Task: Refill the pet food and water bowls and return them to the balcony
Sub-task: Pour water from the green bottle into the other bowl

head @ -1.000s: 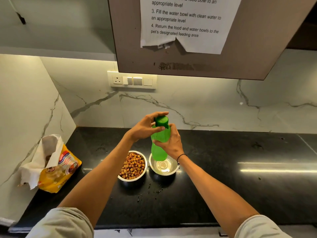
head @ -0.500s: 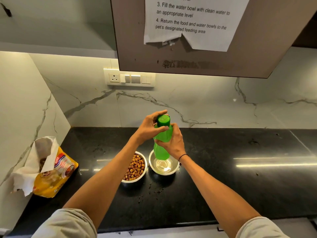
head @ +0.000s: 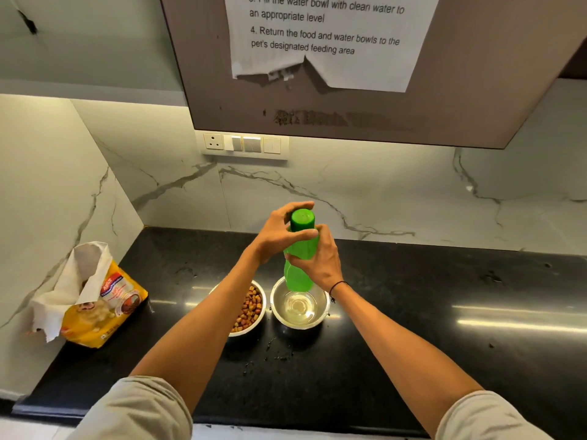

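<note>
Your right hand [head: 317,265] wraps the middle of the green bottle [head: 297,277], fingers curled round its body, holding it upright just above the water bowl [head: 298,308]. Your left hand [head: 276,236] sits higher, fingers and thumb curled round the green cap [head: 302,220]. Against the frame half a second back, the grip looks much the same: both hands are still on the bottle, the left still at the cap, the bottle still upright over the same bowl. What differs is mostly your head: the view has tipped so the cabinet [head: 365,100] and its taped instruction sheet [head: 327,39] fill more of the top, and fewer printed lines show.

The water bowl stands on the black counter [head: 444,312] with clear water in its bottom, and the bottle's base hides part of its far rim. Just beside it on the left stands the food bowl [head: 251,309], filled with brown kibble and partly hidden by your left forearm. Neither bowl has shifted. Dark crumbs [head: 276,352] lie on the counter in front of the bowls. The yellow pet food bag [head: 101,306] leans open in the left corner against the marble wall, as before. A switch panel [head: 244,144] sits on the backsplash under the cabinet.
</note>
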